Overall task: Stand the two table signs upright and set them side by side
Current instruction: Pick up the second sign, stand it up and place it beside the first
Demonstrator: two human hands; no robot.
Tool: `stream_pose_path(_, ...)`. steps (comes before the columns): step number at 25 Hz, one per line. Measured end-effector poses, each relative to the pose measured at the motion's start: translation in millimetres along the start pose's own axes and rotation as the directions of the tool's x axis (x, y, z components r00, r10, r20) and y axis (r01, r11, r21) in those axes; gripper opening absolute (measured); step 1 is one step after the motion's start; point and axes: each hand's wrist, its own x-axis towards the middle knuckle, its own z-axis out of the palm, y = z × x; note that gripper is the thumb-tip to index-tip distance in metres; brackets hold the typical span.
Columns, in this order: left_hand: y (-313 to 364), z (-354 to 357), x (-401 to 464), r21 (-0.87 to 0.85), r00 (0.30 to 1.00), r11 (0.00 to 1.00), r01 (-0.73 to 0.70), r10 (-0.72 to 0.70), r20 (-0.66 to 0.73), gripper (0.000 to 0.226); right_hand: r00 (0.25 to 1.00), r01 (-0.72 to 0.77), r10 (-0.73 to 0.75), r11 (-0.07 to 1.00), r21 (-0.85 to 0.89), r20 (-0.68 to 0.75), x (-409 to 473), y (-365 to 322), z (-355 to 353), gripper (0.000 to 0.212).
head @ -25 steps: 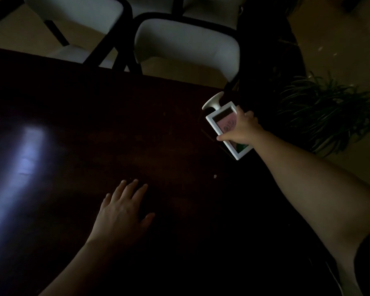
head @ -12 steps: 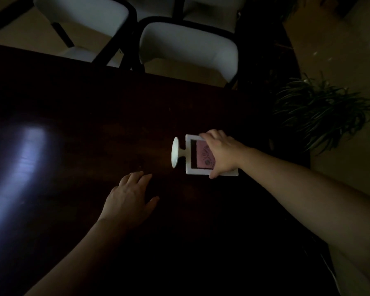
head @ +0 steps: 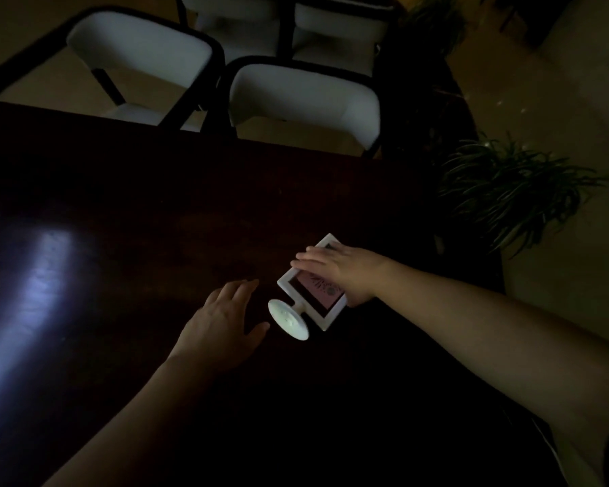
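Observation:
One white-framed table sign (head: pixel 308 301) with a pink card and a round foot is tilted over the dark table (head: pixel 138 212), foot toward me and to the left. My right hand (head: pixel 345 272) grips the frame across its top and right side. My left hand (head: pixel 225 325) rests flat on the table with fingers spread, just left of the sign's foot, holding nothing. A second sign is not visible in this dim view.
Two white-cushioned chairs (head: pixel 303 100) with dark frames stand behind the table's far edge, more behind them. A leafy green plant (head: pixel 507 198) sits off the table's right side. A bright light reflection (head: pixel 39 275) lies on the tabletop at left.
My right hand has carried the sign from the table's right edge inward toward the middle and turned it, so its foot now points down-left near my left hand.

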Motion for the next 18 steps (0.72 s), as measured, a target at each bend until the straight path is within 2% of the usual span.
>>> stream_pose_path(2, 7, 0, 4, -0.017, 0.996, 0.997, -0.082, 0.081, -0.033, 0.081, 0.996, -0.052, 0.058, 0.995, 0.089, -0.073, -13, -6, 6, 0.123)
stream_pose_path(3, 11, 1, 5, -0.019, 0.992, 0.993, -0.118, 0.117, -0.040, 0.079, 0.984, -0.108, 0.132, 0.976, 0.189, -0.119, -22, -11, 12, 0.121)
stream_pose_path(4, 14, 2, 6, -0.010, 0.988, 0.989, -0.151, 0.150, -0.043, 0.079, 0.958, -0.180, 0.241, 0.929, 0.324, -0.158, -31, -16, 19, 0.114)
stream_pose_path(5, 18, 4, 6, 0.014, 0.982, 0.983, -0.181, 0.181, -0.042, 0.079, 0.905, -0.257, 0.386, 0.832, 0.491, -0.180, -39, -23, 28, 0.104)
stream_pose_path(6, 21, 6, 7, 0.048, 0.977, 0.977, -0.208, 0.210, -0.037, 0.081, 0.819, -0.323, 0.553, 0.665, 0.673, -0.154, -47, -32, 38, 0.090)
stream_pose_path(7, 24, 8, 8, 0.083, 0.973, 0.970, -0.226, 0.229, -0.030, 0.083, 0.713, -0.354, 0.701, 0.403, 0.844, -0.035, -52, -41, 47, 0.076)
stream_pose_path(8, 26, 10, 8, 0.115, 0.970, 0.965, -0.237, 0.241, -0.020, 0.084, 0.617, -0.325, 0.767, 0.047, 0.944, 0.174, -54, -51, 55, 0.065)
stream_pose_path(9, 29, 13, 8, 0.141, 0.969, 0.959, -0.245, 0.249, -0.011, 0.085, 0.566, -0.241, 0.727, -0.304, 0.922, 0.388, -53, -59, 60, 0.057)
stream_pose_path(10, 30, 16, 8, 0.163, 0.966, 0.954, -0.252, 0.257, -0.007, 0.085, 0.560, -0.153, 0.640, -0.544, 0.825, 0.526, -51, -65, 63, 0.050)
stream_pose_path(11, 32, 18, 7, 0.181, 0.965, 0.949, -0.258, 0.263, -0.003, 0.084, 0.580, -0.083, 0.571, -0.667, 0.740, 0.580, -48, -68, 65, 0.043)
stream_pose_path(14, 31, 22, 5, 0.222, 0.963, 0.938, -0.267, 0.269, 0.022, 0.082, 0.662, 0.011, 0.490, -0.762, 0.647, 0.567, -35, -74, 57, 0.025)
stream_pose_path(18, 25, 24, 1, 0.231, 0.968, 0.940, -0.251, 0.247, 0.046, 0.081, 0.672, 0.061, 0.468, -0.807, 0.588, 0.573, -20, -80, 41, 0.017)
